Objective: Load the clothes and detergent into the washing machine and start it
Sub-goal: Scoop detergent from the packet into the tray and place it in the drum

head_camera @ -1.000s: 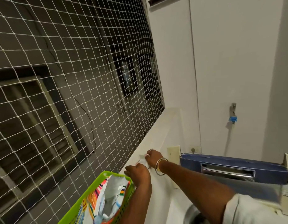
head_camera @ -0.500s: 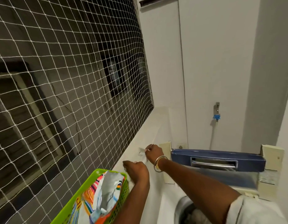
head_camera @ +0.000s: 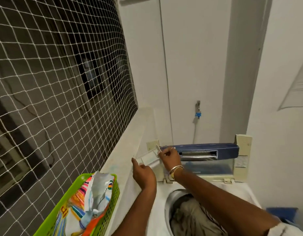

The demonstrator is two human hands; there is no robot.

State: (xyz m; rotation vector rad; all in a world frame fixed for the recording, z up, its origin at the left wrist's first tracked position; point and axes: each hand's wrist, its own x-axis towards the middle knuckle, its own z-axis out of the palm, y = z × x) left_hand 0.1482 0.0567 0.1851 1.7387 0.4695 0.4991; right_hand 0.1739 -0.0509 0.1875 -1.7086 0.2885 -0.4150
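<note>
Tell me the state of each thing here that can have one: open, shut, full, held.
Blue washing machine lid: raised, open.
Steel drum: loaded with clothes.
Colourful detergent bag: top open.
Green plastic basket: holds that bag.
Clear plastic tray: held above the ledge.
Left hand: pinches the tray's near end.
Right hand: grips its far end.
Wall tap with blue connector: hose attached; on or off unclear.
</note>
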